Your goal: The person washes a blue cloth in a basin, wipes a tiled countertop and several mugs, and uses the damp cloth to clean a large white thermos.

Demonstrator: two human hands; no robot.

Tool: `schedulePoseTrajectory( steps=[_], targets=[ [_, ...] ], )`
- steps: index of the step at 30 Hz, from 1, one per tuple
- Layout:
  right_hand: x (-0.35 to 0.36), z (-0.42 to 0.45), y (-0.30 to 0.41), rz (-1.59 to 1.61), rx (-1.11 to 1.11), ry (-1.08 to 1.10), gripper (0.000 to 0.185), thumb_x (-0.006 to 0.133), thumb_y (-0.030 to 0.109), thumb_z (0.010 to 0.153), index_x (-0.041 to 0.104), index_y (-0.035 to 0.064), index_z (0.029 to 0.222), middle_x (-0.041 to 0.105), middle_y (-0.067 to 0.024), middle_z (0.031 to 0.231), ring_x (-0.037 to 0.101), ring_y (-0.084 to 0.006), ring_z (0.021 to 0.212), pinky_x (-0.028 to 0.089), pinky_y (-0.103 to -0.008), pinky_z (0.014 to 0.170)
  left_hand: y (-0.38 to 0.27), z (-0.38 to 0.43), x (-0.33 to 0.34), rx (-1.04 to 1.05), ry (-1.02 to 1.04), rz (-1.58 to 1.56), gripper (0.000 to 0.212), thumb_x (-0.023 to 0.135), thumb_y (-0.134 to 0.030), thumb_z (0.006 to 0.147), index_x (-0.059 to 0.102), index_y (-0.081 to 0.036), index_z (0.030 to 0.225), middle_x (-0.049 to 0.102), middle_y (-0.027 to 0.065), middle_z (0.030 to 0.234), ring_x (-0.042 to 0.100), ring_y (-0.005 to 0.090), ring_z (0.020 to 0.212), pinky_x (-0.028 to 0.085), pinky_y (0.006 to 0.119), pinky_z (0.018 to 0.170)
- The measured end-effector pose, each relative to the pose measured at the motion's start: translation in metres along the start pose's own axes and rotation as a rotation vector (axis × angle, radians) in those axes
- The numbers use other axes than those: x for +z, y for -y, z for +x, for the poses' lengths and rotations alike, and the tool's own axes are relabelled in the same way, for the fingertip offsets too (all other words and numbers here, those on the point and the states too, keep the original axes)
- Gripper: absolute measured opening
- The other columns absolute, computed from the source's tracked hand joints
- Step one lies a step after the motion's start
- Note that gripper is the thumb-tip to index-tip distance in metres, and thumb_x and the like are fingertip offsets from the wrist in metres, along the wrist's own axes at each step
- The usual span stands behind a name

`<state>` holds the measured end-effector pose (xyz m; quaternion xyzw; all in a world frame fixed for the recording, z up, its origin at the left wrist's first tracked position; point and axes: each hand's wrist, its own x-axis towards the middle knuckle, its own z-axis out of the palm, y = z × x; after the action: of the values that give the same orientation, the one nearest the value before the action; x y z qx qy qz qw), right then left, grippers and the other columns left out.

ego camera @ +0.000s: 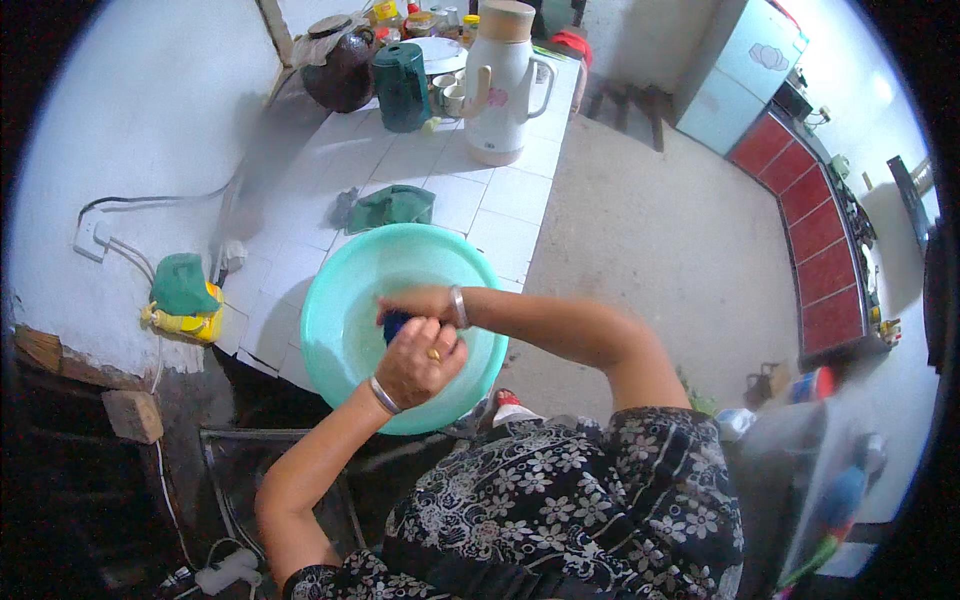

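A wide light-green plastic basin (pixel 341 262) stands at the near end of a white tiled table. Inside its rim both my hands meet over a dark blue cloth-like thing (pixel 397 325), which is mostly covered by my fingers. My left hand (pixel 420 360), with a ring and a silver bangle, closes on it from the near side. Across its far side lies my right hand (pixel 420 304), slightly blurred, also wearing a bangle. Just beyond the basin is a crumpled green cloth (pixel 394 208).
On the tiled table (pixel 517 217) stand a white vacuum flask (pixel 499 97), a dark green jug (pixel 401 86), cups (pixel 452 99) and a brown glazed jar (pixel 337 71). Left, a yellow bottle (pixel 202 322) sits by the wall socket (pixel 91 234). Red-fronted cabinets (pixel 821 240) line the right wall.
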<state>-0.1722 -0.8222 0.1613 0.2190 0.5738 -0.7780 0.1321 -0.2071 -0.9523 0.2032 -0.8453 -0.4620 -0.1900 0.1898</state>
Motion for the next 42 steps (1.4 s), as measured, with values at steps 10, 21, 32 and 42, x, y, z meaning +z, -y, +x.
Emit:
schedulePoseTrajectory(
  steps=[10,21,32,42],
  targets=[
    [-0.056,-0.143,0.021,0.127,-0.591,-0.539,0.036,0.054,0.033,0.083,0.055,0.0018,0.101,0.057,-0.0049,0.088,0.053,-0.0115,0.078,0.044,-0.0237,0.071,-0.012,0.064,-0.004,-0.824,-0.221,-0.58,0.052,0.07,-0.02,0.068,0.046,0.001,0.108,0.05,0.0197,0.102,0.049,0.0325,0.095,0.04,0.039,0.083],
    [-0.216,-0.256,-0.038,0.448,-0.537,-0.501,0.025,0.055,0.015,0.082,0.053,0.0011,0.103,0.059,-0.0085,0.095,0.055,-0.0161,0.09,0.043,-0.0253,0.08,-0.032,0.197,0.08,-1.213,-0.564,-1.63,0.029,0.051,-0.003,0.08,0.041,-0.001,0.108,0.056,0.0088,0.09,0.056,0.0159,0.082,0.047,0.029,0.073],
    [-0.29,-0.284,-0.045,0.279,-0.693,-0.398,0.028,0.053,0.017,0.084,0.051,0.002,0.108,0.056,-0.003,0.099,0.051,-0.0113,0.09,0.038,-0.0247,0.081,-0.026,0.326,0.137,-1.003,-0.728,-2.166,0.025,0.038,-0.013,0.089,0.048,-0.01,0.112,0.055,0.0074,0.106,0.054,0.0192,0.097,0.046,0.036,0.085],
    [-0.351,-0.307,0.029,0.553,-0.816,-0.545,0.022,0.048,0.018,0.087,0.05,0.003,0.103,0.057,-0.004,0.091,0.055,-0.0132,0.085,0.044,-0.0292,0.077,0.046,0.337,0.218,-1.235,-0.239,-1.206,0.031,0.044,0.005,0.08,0.044,0.0,0.111,0.053,0.0101,0.106,0.051,0.0132,0.093,0.042,0.025,0.077]
  ],
)
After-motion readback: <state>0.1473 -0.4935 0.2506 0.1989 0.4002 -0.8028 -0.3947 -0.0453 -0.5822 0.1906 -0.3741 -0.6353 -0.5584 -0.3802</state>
